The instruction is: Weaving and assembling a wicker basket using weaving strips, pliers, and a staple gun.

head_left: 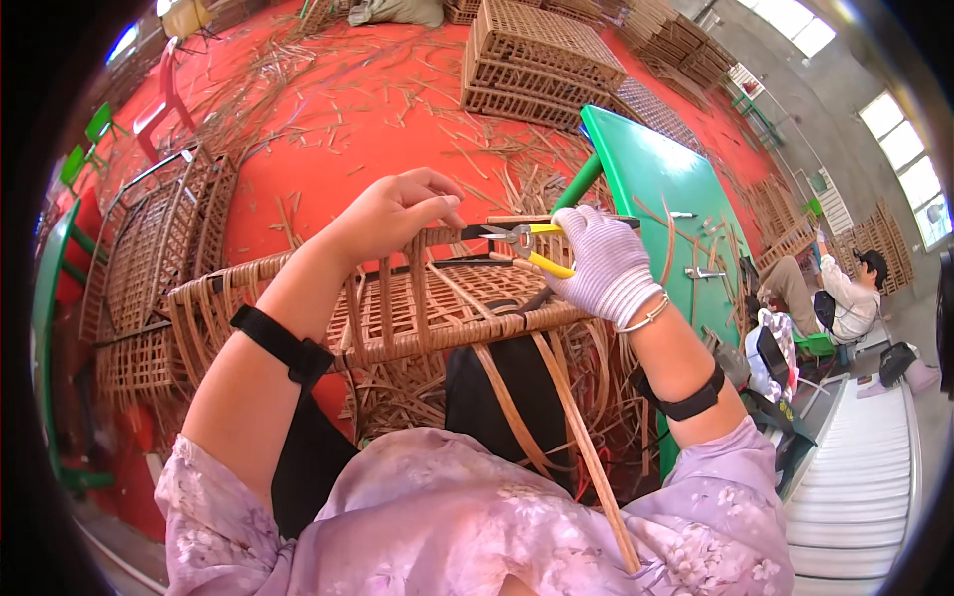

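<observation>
1. The red floor (338,109) spreads behind the woven basket (397,308), littered with cane scraps; stacked woven panels (542,60) lie well beyond the basket.
2. The green counter (666,189) stands just right of the basket, small tools on it.
3. The basket lies on the person's lap, between both hands, loose cane strips (556,397) hanging from its near edge.
4. The left hand (393,214), bare, is curled over the basket's far rim, fingertips pinching an upright strip.
5. The right hand (606,263), in a white glove, is closed around yellow-handled pliers (527,243), their tip at the basket's far rim, just beside the left fingertips.
</observation>
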### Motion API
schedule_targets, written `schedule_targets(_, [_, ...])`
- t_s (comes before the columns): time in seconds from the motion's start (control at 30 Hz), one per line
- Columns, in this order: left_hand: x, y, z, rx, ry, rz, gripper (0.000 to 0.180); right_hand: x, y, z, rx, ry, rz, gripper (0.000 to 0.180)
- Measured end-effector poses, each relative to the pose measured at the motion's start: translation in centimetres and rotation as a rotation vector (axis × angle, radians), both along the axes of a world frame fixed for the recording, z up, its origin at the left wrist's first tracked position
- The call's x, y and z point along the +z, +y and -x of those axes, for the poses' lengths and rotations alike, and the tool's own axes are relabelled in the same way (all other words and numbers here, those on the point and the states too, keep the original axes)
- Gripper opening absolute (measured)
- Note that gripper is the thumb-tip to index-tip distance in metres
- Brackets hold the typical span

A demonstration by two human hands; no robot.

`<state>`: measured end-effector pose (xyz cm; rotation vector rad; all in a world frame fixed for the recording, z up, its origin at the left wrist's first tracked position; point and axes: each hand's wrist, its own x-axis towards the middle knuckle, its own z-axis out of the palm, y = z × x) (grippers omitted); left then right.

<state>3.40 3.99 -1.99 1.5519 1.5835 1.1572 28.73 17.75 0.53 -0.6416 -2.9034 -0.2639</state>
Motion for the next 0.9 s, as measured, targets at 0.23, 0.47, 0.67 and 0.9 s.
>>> schedule_targets(0.23, [-0.5, 0.2, 0.3, -0.030, -0.006, -0.078, 0.032, -0.1, -0.4, 1.5, -0.012, -0.048, -0.022, 0.059])
schedule_targets(0.47, [-0.4, 0.3, 0.4, -0.039, 0.019, -0.109, 0.031, 0.5, -1.1, 3.1, 0.006, -0.100, -0.044, 0.056])
schedule_targets(0.67, [-0.1, 0.0, 0.3, -0.025, 0.004, -0.084, 0.031, 0.8, -1.6, 3.7, 0.058, -0.111, -0.086, 0.050])
schedule_targets(0.9, [-1.1, 0.5, 0.6, 0.021, -0.048, -0.164, 0.034, 0.2, -0.2, 3.5, 0.072, -0.091, -0.084, 0.035])
